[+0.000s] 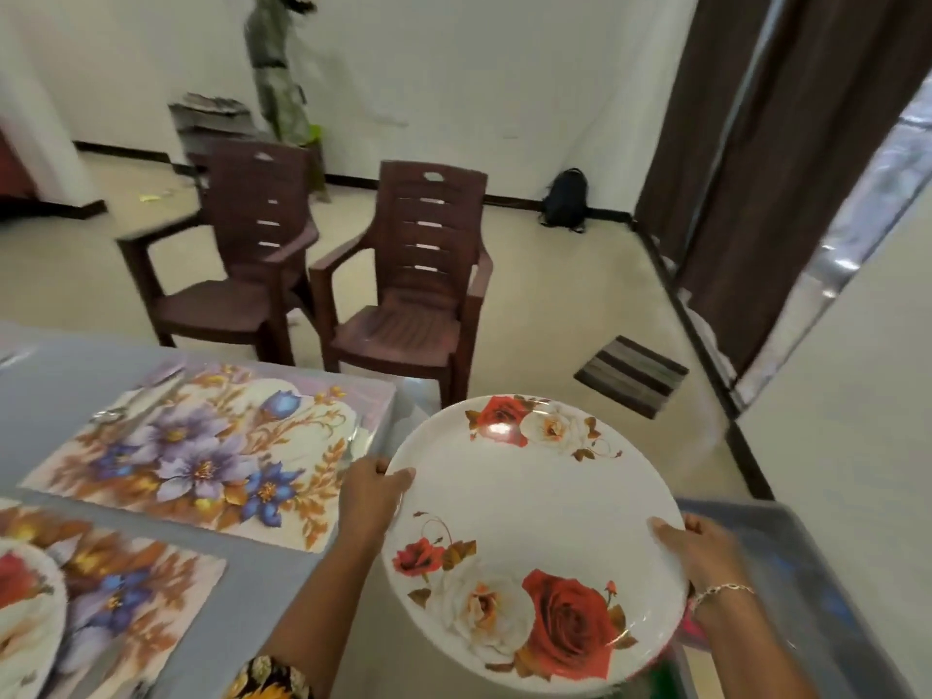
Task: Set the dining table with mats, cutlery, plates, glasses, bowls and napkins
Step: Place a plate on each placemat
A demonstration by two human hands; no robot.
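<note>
**1 PLATE IN TWO-HAND GRIP, JUST OFF DESK EDGE**

Plates: 2.
- No. 1, rose-print plate: held clear of the desk, just past its right edge, between desk and grey crate.
- Left hand: grip closed on plate's left rim, thumb on top.
- Right hand: grip closed on right rim, thumb on top. Fingers of both hands are under the plate, hidden.
- No. 2, second plate: sits on near mat, cut off by frame edge at lower left.

Mats: 2, floral, flat on desk. Far mat and near mat lie close together, not touching.

Cutlery: metal pcs on far mat's left corner. Blurred, so no count possible.

Chairs: 2, brown, beyond desk: left chair, right chair.

Crate contents: hard to make out, partly out of frame.
</note>
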